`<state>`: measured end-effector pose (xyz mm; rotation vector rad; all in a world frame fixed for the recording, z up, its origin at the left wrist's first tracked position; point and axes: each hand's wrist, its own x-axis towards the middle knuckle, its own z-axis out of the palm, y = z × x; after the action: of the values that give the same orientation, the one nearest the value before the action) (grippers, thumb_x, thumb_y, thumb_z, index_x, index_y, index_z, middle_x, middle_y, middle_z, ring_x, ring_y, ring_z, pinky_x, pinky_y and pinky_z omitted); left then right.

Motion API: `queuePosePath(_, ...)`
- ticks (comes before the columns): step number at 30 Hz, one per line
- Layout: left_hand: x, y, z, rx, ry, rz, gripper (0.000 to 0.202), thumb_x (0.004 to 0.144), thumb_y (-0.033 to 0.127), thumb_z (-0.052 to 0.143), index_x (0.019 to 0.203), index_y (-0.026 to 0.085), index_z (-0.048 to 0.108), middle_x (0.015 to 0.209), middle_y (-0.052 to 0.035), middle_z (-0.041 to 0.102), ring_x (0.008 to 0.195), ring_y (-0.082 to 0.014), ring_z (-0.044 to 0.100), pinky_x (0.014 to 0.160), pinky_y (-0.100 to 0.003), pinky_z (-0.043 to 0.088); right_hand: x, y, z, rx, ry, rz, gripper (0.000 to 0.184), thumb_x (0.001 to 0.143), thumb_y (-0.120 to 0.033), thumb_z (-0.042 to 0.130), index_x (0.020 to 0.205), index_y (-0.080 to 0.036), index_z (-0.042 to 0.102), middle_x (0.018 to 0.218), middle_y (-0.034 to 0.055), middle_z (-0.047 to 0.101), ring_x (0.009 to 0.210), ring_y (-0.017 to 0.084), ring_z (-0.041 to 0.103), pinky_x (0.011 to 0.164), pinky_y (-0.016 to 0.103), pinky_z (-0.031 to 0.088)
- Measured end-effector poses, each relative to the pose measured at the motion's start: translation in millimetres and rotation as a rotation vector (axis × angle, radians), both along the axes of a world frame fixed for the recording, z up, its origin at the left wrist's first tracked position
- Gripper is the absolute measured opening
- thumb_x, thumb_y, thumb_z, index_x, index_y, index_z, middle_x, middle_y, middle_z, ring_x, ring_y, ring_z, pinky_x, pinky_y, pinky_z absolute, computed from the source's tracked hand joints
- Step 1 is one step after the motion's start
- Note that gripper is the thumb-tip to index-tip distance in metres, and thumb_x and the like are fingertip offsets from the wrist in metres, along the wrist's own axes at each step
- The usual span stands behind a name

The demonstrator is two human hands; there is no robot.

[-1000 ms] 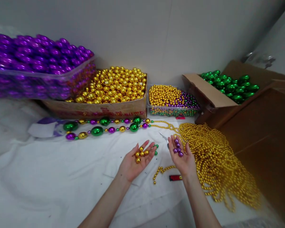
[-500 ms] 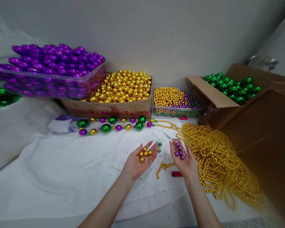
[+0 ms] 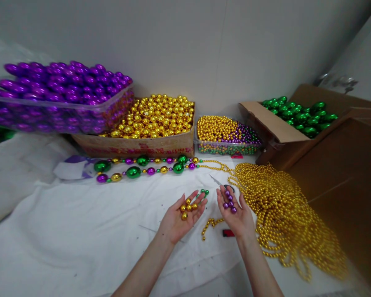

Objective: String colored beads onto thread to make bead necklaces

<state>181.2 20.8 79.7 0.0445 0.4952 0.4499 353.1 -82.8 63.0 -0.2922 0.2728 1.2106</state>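
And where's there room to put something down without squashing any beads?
The biggest mostly bare patch is the white cloth left of the left hand, in front of the colourful strand; a thin rod lies near that hand. It's crowded beside the right hand with gold strings, and along the back with bead containers.

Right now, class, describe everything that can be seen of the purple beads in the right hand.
The purple beads are round and shiny, with a smooth, metallic-looking surface. About five show, much alike in size. They sit in a small cluster on the open, upturned right hand, well forward of the wrist, resting on its skin. Whether a thread joins them cannot be told.
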Motion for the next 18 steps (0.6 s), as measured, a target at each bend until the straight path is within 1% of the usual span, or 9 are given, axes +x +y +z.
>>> queuePosePath(10,1.2,-0.8,-4.2,-0.015,-0.002,-0.009,0.041,0.092,0.028,0.045,0.13,0.011,0.046,0.129,-0.0182,0.054,0.12,-0.0316,0.051,0.089,-0.039,0.052,-1.8,0.6,-12.4,-0.019,-0.059,0.043,0.04,0.096,-0.037,0.039,0.119,-0.012,0.059,0.136,0.015,0.05,0.13,0.026,0.041,0.097,0.041,0.046)
queuePosePath(13,-2.0,1.9,-6.6,-0.024,-0.02,0.003,0.041,0.092,0.027,0.046,0.13,0.011,0.046,0.13,-0.018,0.053,0.121,-0.0319,0.05,0.09,-0.039,0.051,5.3,-2.6,-15.3,-0.061,-0.058,0.029,0.039,0.096,-0.035,0.038,0.119,-0.011,0.059,0.136,0.0163,0.05,0.129,0.026,0.042,0.095,0.041,0.048)
queuePosePath(16,-6.8,7.0,-7.7,-0.035,0.004,0.047,0.042,0.092,0.027,0.045,0.131,0.011,0.045,0.131,-0.0178,0.053,0.123,-0.0321,0.048,0.089,-0.038,0.052,17.7,-7.1,-17.4,-0.122,-0.079,-0.006,0.04,0.097,-0.032,0.035,0.115,-0.008,0.061,0.135,0.0182,0.05,0.128,0.027,0.043,0.094,0.04,0.049)
queuePosePath(18,-9.2,10.4,-7.7,-0.037,0.021,0.069,0.042,0.092,0.027,0.044,0.131,0.012,0.044,0.131,-0.0179,0.053,0.123,-0.0317,0.048,0.088,-0.038,0.053,24.4,-8.8,-17.9,-0.136,-0.099,-0.007,0.041,0.097,-0.032,0.034,0.113,-0.008,0.062,0.135,0.0182,0.05,0.128,0.028,0.043,0.094,0.041,0.049)
